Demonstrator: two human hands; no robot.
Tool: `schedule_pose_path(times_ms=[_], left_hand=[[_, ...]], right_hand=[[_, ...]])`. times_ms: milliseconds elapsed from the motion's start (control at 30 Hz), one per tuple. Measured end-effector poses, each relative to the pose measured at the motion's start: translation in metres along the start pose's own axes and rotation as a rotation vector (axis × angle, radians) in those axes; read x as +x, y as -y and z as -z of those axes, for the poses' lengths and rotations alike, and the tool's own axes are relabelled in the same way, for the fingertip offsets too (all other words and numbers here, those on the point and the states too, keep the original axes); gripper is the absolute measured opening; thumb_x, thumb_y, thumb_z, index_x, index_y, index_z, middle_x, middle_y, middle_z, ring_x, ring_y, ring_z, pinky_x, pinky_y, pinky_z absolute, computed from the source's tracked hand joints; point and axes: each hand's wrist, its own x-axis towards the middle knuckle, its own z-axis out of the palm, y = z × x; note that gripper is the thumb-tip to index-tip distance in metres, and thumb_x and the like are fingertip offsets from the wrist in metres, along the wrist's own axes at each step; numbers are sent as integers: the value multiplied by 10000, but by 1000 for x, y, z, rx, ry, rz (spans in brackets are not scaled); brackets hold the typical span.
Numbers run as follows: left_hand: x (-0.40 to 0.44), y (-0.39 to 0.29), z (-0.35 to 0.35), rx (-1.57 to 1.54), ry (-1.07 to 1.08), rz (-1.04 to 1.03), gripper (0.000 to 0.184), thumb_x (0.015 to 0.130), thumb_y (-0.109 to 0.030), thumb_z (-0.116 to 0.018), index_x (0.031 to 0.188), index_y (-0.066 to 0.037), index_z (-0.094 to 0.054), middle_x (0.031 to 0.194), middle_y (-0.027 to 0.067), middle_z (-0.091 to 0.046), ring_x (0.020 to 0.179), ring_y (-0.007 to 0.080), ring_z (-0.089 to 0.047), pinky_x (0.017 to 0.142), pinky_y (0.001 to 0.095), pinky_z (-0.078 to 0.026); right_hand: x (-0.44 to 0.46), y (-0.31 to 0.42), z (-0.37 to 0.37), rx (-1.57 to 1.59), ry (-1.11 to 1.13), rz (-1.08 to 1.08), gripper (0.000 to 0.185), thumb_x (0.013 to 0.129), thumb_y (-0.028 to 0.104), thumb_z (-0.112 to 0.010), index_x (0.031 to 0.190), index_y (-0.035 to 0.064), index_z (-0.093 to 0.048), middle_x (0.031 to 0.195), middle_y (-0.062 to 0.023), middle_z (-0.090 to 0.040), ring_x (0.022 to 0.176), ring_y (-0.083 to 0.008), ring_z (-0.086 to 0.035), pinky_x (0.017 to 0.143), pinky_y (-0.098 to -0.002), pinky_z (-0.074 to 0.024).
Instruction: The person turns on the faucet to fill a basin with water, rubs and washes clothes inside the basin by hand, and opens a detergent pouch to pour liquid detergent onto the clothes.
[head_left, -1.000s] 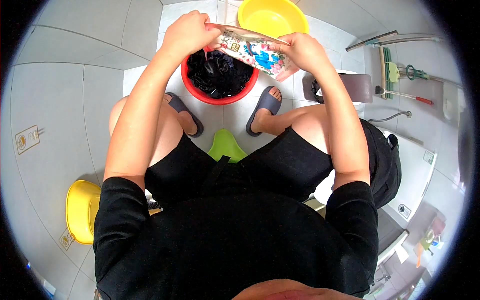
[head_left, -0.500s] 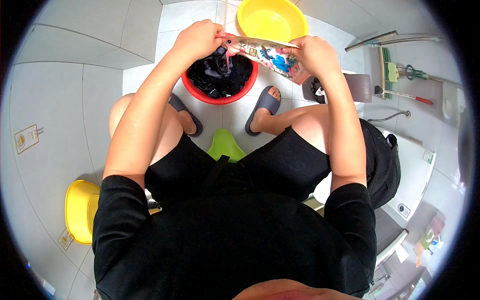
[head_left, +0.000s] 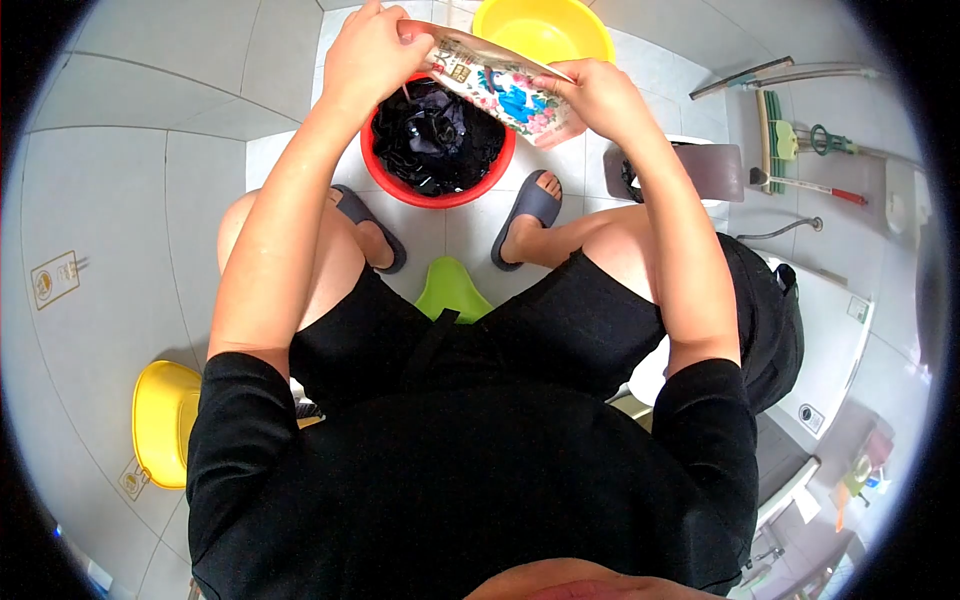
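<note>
A soft pouch (head_left: 515, 95) printed with flowers and a blue figure is stretched between my two hands, tilted above a red basin (head_left: 375, 170). My left hand (head_left: 372, 50) is closed on its left end, near the top corner. My right hand (head_left: 600, 98) grips the upper edge at the right, thumb on the printed face. Below, wet black clothes (head_left: 435, 140) fill the basin. A thin pinkish streak shows under the pouch's left end, partly hidden by my left hand.
A yellow basin (head_left: 545, 30) stands behind the pouch. A green stool (head_left: 448, 290) is under me, between my slippered feet. At the right are a grey bin (head_left: 710, 172) and wall-hung cleaning tools (head_left: 785, 140). Another yellow basin (head_left: 160, 425) leans at the left wall.
Both hands have shifted left, the left one also upward, and the pouch now slopes more, left end higher. More of the black clothes shows in the red basin.
</note>
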Motion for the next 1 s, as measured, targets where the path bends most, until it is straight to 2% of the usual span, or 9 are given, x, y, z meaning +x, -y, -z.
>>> schedule_pose_path(times_ms=[133,233,367,500,600,733,867,933,1000], left_hand=[[-3,-2,4,114,136,70,415,828,-409,-639,1017,-66,-778,1067,181,-701,1028,372,-682,890,484,-561],[-2,3,4,-10,460,188,495,821,-465,-617,950,-19,-790,941,236,-747,926,401,-721,848,469,-570],[-8,4,-7,-89,616,155,484,878,-458,-618,978,-14,-782,931,238,-746,930,402,-722,861,474,-562],[-17,11,-28,-108,605,15,303,964,-304,-643,1127,-65,-735,1003,193,-756,953,364,-723,857,442,-552],[-20,5,-36,-149,575,-26,282,992,-326,-622,1124,-104,-734,995,187,-751,951,380,-715,855,457,-550],[-16,2,-40,-163,415,4,296,1004,-358,-587,1135,-145,-745,1035,163,-756,988,392,-707,875,486,-553],[-4,-3,-28,-166,236,55,308,1016,-378,-584,1138,-145,-742,1017,174,-752,964,401,-705,845,502,-555],[0,0,-21,-180,77,18,289,1036,-373,-577,1144,-151,-727,942,160,-748,899,363,-715,787,460,-549],[3,3,-14,-179,29,33,324,1024,-417,-596,1113,-143,-745,904,158,-727,868,347,-698,767,450,-538]], right_hand=[[1,4,0,10,124,36,355,939,506,-684,1031,189,-812,804,-131,-743,772,-313,-725,738,-429,-560],[-1,7,5,-75,233,5,362,931,513,-691,1020,183,-812,797,-134,-735,775,-323,-717,741,-442,-556],[-9,-1,13,-171,232,37,379,917,525,-706,992,168,-809,808,-135,-735,788,-331,-715,744,-453,-553],[-20,12,24,-319,185,-55,366,912,522,-711,974,175,-810,837,-126,-749,813,-332,-728,741,-454,-562],[-30,14,31,-415,79,-66,270,920,424,-729,1048,202,-814,858,-139,-755,810,-356,-723,740,-450,-563],[-32,16,35,-436,-2,-70,258,926,410,-719,1083,228,-814,855,-125,-759,797,-343,-729,737,-443,-573],[-28,18,33,-305,-95,-102,269,949,411,-693,1107,224,-806,865,-116,-765,794,-326,-736,734,-432,-573],[-21,14,29,-239,-93,-74,280,960,413,-684,1114,211,-803,867,-119,-767,791,-318,-740,733,-429,-573],[-10,3,17,-98,-81,-5,296,980,438,-651,1075,211,-816,769,-110,-758,682,-248,-742,668,-390,-576]])
